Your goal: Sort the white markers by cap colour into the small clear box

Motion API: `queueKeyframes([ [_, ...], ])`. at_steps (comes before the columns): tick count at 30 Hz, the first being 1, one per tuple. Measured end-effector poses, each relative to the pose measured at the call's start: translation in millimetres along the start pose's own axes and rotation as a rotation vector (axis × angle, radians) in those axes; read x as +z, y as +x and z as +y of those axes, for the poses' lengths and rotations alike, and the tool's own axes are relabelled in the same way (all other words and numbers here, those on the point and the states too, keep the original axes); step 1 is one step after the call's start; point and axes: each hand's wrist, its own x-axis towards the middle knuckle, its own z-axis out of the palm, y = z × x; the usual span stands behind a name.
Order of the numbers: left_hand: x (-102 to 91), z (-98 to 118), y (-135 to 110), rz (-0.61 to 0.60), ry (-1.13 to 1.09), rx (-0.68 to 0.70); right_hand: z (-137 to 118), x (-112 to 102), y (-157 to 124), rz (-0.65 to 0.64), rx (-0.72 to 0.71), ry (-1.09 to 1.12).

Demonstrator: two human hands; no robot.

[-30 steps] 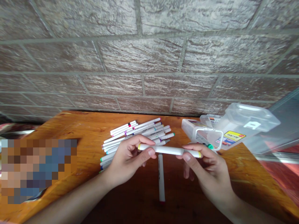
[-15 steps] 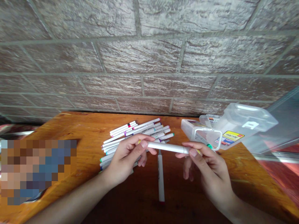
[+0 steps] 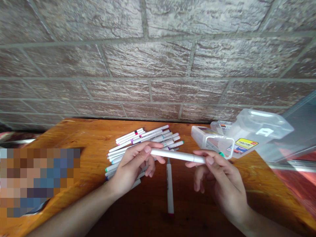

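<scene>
A white marker (image 3: 176, 155) is held level above the table between my two hands. My left hand (image 3: 134, 164) pinches its left end with thumb and fingers. At the other end, my right hand (image 3: 222, 174) grips the marker near a thin seam in its barrel. Both tips are covered by my fingers. Below it, a single marker (image 3: 170, 191) with a dark red end lies pointing away from me. Behind my left hand, several white markers (image 3: 150, 133) with coloured ends lie in a loose pile, partly hidden by that hand.
On the right of the wooden table (image 3: 81, 138) stands a clear plastic case (image 3: 259, 131) with a yellow label. An open clear case (image 3: 202, 133) beside it has a green-ended marker (image 3: 221, 154) in it. A brick wall (image 3: 158, 65) rises behind. A pixelated patch covers the left side.
The marker has shifted slightly within my fingers, and the yellow at its ends is now covered. My hands have barely moved.
</scene>
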Motion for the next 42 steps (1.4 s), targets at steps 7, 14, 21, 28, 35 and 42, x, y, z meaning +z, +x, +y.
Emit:
queueKeyframes([
  [7,0.3,0.6,-0.2,-0.005,-0.015,-0.007,-1.3,1.1,0.3,0.026,0.002,-0.015],
  [14,-0.8,-1.6,0.7,-0.005,0.116,0.049,-0.4,1.7,2.2,0.033,-0.005,-0.103],
  [21,0.1,-2.5,0.5,0.028,0.207,0.031,-0.6,3.0,2.0,0.034,-0.037,-0.192],
  [28,6.5,3.6,-1.3,0.053,0.230,-0.017,4.3,0.3,-1.9,0.054,-0.011,-0.264],
  [35,6.2,5.3,-0.5,0.089,0.353,0.088,0.3,1.4,-0.6,0.014,-0.029,-0.269],
  [42,6.3,3.3,-1.6,0.076,0.300,0.025,1.1,0.9,-0.1,0.022,-0.019,-0.224],
])
